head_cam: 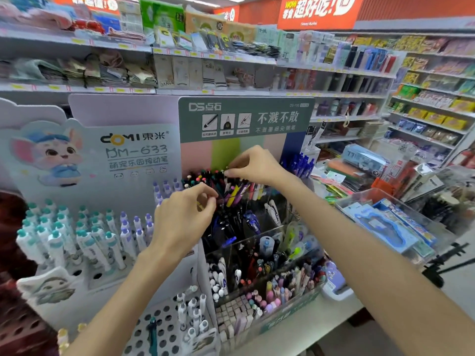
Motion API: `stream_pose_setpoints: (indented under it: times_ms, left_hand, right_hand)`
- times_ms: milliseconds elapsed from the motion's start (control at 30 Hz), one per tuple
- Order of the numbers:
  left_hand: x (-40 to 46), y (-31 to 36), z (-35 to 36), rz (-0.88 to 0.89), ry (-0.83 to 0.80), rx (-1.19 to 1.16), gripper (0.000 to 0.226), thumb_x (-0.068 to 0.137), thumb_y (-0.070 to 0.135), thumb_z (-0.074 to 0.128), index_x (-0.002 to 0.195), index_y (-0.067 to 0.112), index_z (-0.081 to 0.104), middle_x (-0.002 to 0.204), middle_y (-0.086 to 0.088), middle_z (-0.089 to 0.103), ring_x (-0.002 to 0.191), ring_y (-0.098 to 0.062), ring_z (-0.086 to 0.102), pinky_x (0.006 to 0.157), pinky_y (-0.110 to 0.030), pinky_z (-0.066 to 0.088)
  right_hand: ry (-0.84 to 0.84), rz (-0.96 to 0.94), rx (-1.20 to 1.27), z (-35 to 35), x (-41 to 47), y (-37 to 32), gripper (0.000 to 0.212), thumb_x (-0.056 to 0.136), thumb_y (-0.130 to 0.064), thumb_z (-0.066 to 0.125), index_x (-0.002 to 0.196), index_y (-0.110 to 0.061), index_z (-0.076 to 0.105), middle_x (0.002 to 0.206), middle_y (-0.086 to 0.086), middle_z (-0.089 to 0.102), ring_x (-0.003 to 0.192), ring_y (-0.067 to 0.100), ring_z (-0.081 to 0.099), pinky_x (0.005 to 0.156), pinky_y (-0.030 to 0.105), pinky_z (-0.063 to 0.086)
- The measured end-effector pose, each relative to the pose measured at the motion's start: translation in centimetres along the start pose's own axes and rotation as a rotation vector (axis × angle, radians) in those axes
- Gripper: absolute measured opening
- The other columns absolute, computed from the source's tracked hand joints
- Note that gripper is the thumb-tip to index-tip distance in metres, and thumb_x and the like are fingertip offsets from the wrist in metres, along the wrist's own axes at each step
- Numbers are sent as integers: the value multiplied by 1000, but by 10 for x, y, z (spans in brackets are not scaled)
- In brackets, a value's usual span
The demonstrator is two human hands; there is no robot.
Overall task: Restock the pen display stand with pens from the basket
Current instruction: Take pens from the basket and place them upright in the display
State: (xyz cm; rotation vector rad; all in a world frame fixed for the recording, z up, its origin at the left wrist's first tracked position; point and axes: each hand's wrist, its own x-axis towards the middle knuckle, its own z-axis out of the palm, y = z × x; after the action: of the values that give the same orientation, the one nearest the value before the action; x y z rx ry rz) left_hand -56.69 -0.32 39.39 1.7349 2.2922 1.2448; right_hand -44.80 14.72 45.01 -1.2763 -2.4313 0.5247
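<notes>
The pen display stand (245, 119) has a grey-green header and several tiers of pens. Its top tier (205, 179) is packed with dark pens with coloured caps. My right hand (253, 165) reaches over that tier and pinches the top of one pen there between thumb and forefinger. My left hand (183, 219) hovers just left of the stand, its thumb and fingers pinched together at the ends of dark pens in the tier below (231, 222). No basket is in view.
A white DOMI stand (102, 155) with teal- and purple-capped pens (64, 235) stands to the left. Clear bins of pens and erasers (267, 283) sit in front. A clear box of blue packaged goods (385, 224) lies right. Store shelves run behind.
</notes>
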Motion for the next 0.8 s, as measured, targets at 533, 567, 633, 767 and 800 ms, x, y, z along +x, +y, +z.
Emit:
stream_pose_setpoints:
  times_ms: [533, 567, 633, 767, 800]
  left_hand:
    - [-94, 167, 197, 307, -715, -161, 15, 88, 39, 56, 99, 34, 64, 94, 13, 69, 87, -16, 67, 76, -36, 55]
    - [-106, 180, 211, 320, -758, -155, 15, 88, 37, 56, 99, 33, 64, 94, 12, 69, 89, -16, 66, 78, -36, 54]
    - [-132, 202, 238, 340, -826, -169, 17, 87, 35, 59, 102, 32, 66, 95, 12, 69, 93, -14, 66, 81, -34, 52]
    - [-192, 249, 296, 403, -946, -162, 16, 87, 36, 60, 101, 33, 66, 96, 12, 70, 97, -14, 65, 84, -34, 51]
    - [-207, 259, 311, 429, -986, -148, 15, 87, 36, 59, 101, 34, 65, 97, 12, 69, 97, -15, 65, 82, -34, 51]
  right_hand:
    - [267, 622, 310, -26, -308, 246, 12, 88, -19, 66, 95, -15, 74, 93, 7, 73, 88, 17, 66, 81, 31, 51]
    - [273, 655, 328, -23, -329, 263, 10, 87, -18, 66, 93, -17, 74, 92, 6, 73, 88, 17, 66, 83, 34, 52]
    - [279, 716, 350, -19, -368, 288, 10, 87, -17, 65, 87, -22, 73, 84, 1, 72, 83, 14, 66, 82, 37, 53]
    - [264, 877, 363, -19, -452, 336, 15, 92, -16, 61, 98, -12, 74, 89, 2, 69, 81, 10, 61, 75, 28, 48]
    - [263, 910, 371, -18, -472, 350, 17, 93, -17, 60, 101, -10, 73, 91, 2, 68, 80, 8, 60, 75, 25, 46]
